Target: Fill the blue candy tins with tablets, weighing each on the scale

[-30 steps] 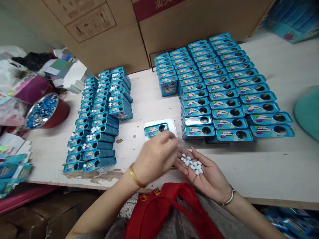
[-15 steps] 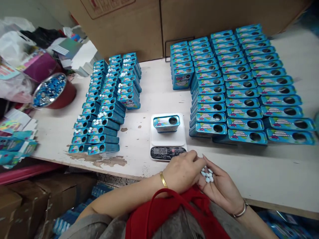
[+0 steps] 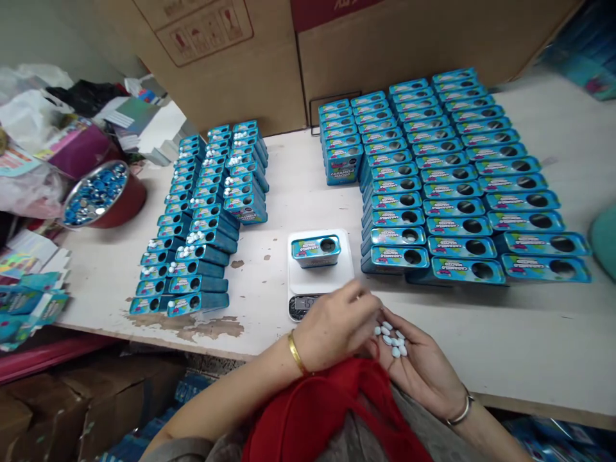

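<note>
My left hand (image 3: 339,321), with a gold bangle on its wrist, hovers by the palm of the other hand. Its fingers are pinched together, and whatever they hold is hidden. Palm up and cupped, my right hand (image 3: 423,369) carries several small pale candies (image 3: 395,340). Just beyond the hands stands a white kitchen scale (image 3: 298,282). One blue candy tin (image 3: 315,250) sits upright on its platform, with a round dark opening in the top. The scale's display (image 3: 304,303) is partly covered by my left hand.
Rows of open blue tins (image 3: 457,173) fill the right side. On the left, more tins (image 3: 206,218) stand in rows, many with white candies on top. A bowl of blue-wrapped pieces (image 3: 103,196) is at the far left. Large cardboard boxes (image 3: 216,83) line the back.
The view has tilted up slightly. My left hand has shifted a little to the left, so more candies show in my right palm and more of the display is covered.
</note>
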Tool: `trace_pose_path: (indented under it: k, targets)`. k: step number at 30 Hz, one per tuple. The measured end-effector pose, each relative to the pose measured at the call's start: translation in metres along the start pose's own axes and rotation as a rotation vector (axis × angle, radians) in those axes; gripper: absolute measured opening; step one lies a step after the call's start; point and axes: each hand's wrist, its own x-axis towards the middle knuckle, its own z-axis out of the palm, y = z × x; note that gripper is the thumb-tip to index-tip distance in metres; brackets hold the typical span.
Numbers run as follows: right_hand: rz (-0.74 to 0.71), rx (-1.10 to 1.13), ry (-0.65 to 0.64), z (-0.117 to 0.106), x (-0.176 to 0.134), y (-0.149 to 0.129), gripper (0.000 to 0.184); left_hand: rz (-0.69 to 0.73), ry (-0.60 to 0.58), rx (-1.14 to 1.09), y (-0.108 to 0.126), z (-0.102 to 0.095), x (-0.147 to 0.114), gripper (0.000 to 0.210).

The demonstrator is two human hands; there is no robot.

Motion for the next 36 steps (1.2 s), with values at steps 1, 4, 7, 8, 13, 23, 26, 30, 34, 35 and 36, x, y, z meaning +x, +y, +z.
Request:
trace_pose_path:
  k: [1, 4, 7, 8, 13, 23, 26, 30, 34, 35, 36]
  targets:
    - [0.012, -0.016, -0.018, 0.001, 0.000, 0.000, 0.024, 0.002, 0.098, -0.009, -0.004, -0.007, 0.003, 0.011]
    - [0.038, -0.048, -0.047, 0.005, -0.002, -0.002, 0.028, -0.019, 0.332, 0.020, -0.017, -0.029, 0.013, 0.009]
    - [0.034, -0.058, -0.046, 0.009, -0.003, -0.003, 0.029, -0.051, 0.363, 0.075, -0.029, -0.043, 0.022, 0.008]
    - [0.033, -0.062, -0.044, 0.009, -0.003, -0.003, 0.029, -0.064, 0.361, 0.095, -0.032, -0.045, 0.025, 0.008]
    - [0.040, -0.068, -0.038, 0.008, -0.002, -0.005, 0.030, -0.112, 0.406, 0.151, -0.035, -0.052, 0.027, 0.006]
    - [0.027, 0.028, -0.014, -0.012, 0.003, -0.002, 0.011, 0.141, -0.092, 0.258, 0.008, 0.026, 0.001, 0.017]
    - [0.019, 0.022, 0.037, -0.018, 0.002, -0.002, 0.009, 0.114, -0.114, 0.281, 0.011, 0.044, -0.004, 0.013]
    - [0.014, 0.017, 0.027, -0.021, 0.002, -0.001, 0.009, 0.085, -0.086, 0.244, 0.012, 0.047, -0.008, 0.010]
    - [0.015, -0.009, -0.008, -0.017, 0.003, -0.001, 0.009, 0.077, 0.092, 0.190, 0.008, 0.031, -0.006, 0.010]
    - [0.024, -0.033, -0.021, -0.015, 0.002, -0.001, 0.010, 0.062, 0.181, 0.189, 0.006, 0.024, -0.004, 0.009]
    - [0.036, -0.065, -0.029, -0.012, 0.002, -0.001, 0.011, 0.037, 0.280, 0.198, 0.002, 0.015, -0.001, 0.009]
